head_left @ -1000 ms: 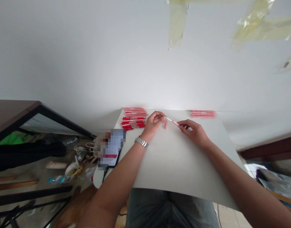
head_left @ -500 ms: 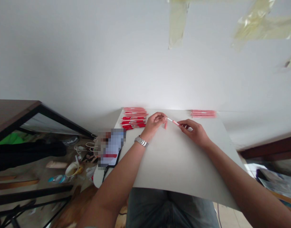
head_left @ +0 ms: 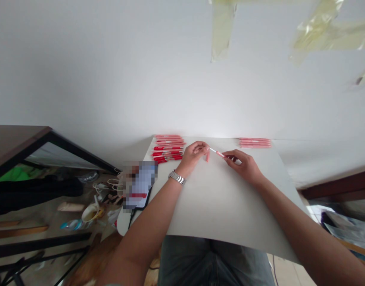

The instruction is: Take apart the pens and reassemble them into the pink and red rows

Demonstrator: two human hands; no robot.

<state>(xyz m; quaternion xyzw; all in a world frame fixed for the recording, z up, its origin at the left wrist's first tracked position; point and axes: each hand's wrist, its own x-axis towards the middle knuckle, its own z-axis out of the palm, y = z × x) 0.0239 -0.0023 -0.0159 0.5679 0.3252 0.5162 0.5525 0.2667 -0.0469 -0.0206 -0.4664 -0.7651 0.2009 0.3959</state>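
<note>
Pink pen [head_left: 217, 153] pinched between left hand [head_left: 193, 155], right hand [head_left: 244, 167]

- Plain white wall [head_left: 111, 71], brightest low down at centre, with strips of yellowish tape [head_left: 222, 33] across its upper part
- Left: brown-topped furniture [head_left: 18, 143], dark-framed, with a glass panel [head_left: 63, 155]
- Lower left: cluttered floor with black cloth [head_left: 30, 190], a mug [head_left: 91, 213], wooden strips [head_left: 18, 229]
- Right: dark wooden ledge [head_left: 337, 184] above loose papers [head_left: 346, 226]
- Bottom right: pale floor tiles [head_left: 285, 270]
</note>
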